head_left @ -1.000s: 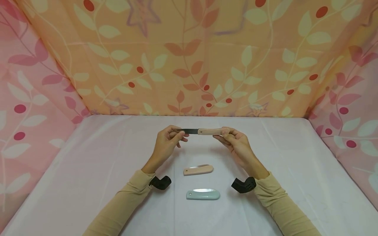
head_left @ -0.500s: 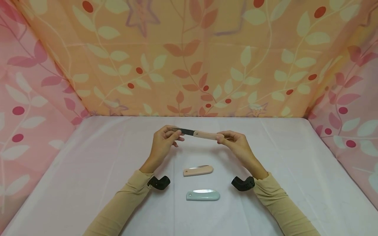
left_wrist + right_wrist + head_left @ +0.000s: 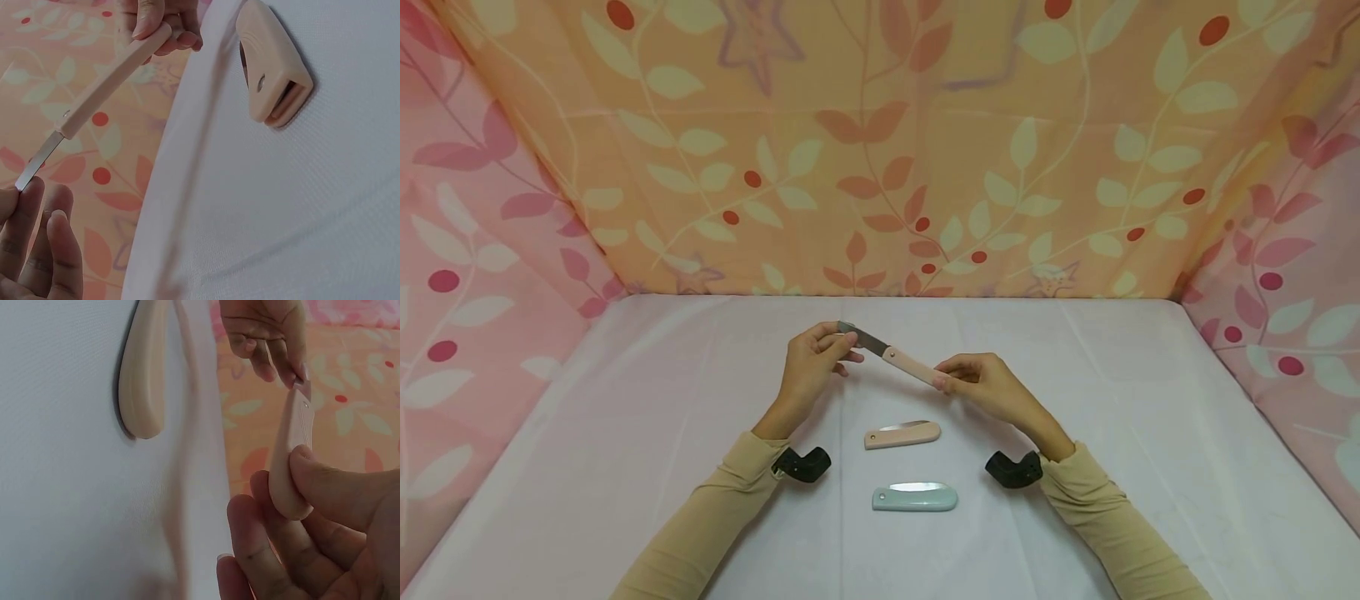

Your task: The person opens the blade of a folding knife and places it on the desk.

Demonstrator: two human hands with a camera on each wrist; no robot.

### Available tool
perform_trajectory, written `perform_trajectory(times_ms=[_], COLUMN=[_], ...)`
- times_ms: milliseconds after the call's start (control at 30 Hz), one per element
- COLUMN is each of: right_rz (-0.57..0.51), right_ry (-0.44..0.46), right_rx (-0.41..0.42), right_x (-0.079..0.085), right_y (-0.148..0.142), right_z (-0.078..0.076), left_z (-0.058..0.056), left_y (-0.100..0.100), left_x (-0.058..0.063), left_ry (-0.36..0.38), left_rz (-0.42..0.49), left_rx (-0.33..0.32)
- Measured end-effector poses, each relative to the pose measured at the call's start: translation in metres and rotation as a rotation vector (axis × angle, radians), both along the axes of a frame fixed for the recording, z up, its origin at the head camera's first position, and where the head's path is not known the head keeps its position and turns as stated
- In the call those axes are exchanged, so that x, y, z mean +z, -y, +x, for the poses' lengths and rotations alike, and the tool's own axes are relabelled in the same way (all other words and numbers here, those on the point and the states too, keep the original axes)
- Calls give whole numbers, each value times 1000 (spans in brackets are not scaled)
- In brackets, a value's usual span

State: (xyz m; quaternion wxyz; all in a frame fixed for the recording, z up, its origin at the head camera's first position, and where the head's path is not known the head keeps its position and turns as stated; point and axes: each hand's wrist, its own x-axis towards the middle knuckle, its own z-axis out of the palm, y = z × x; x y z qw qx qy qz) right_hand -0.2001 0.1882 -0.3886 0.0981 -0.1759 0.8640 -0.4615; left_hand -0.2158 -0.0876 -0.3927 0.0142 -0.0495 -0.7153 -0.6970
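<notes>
An unfolded folding knife with a beige handle (image 3: 910, 367) is held up over the far part of the table between both hands. My left hand (image 3: 812, 358) pinches its metal blade (image 3: 41, 161) near the tip, between thumb and index finger. The butt of the handle is gripped between thumb and fingers of my right hand (image 3: 988, 383). In the head view the knife slants down from left to right. Below it on the table lies a second beige folding knife (image 3: 902, 435), folded, its blade edge showing along the top. Nearer still lies a pale green folding knife (image 3: 915, 498), also folded.
A white cloth covers the table (image 3: 700, 500). An orange leaf-patterned curtain (image 3: 880, 167) hangs behind it, with pink patterned panels at left and right. Black wrist cameras (image 3: 805, 464) sit on both wrists.
The held knife has gone from level to slanting, as my right hand lowered its handle end and shifted slightly left. My left hand moved a little left. The two folded knives stayed in place.
</notes>
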Motion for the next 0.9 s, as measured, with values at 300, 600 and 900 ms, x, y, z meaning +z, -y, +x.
perform_trajectory(times_ms=[300,600,900], right_rz=[-20,-47,0], right_ry=[-17,0,-24], right_rx=[-28,-128,-139], right_x=[-1,-8,-15], right_y=[1,-4,-15], right_z=[-1,-7,-14], left_z=[-1,-5,-6], left_y=[1,4,2], left_x=[-1,-9,-18], left_ry=[10,29,45], left_rz=[-22,-113,-197], left_rx=[-12,4,-79])
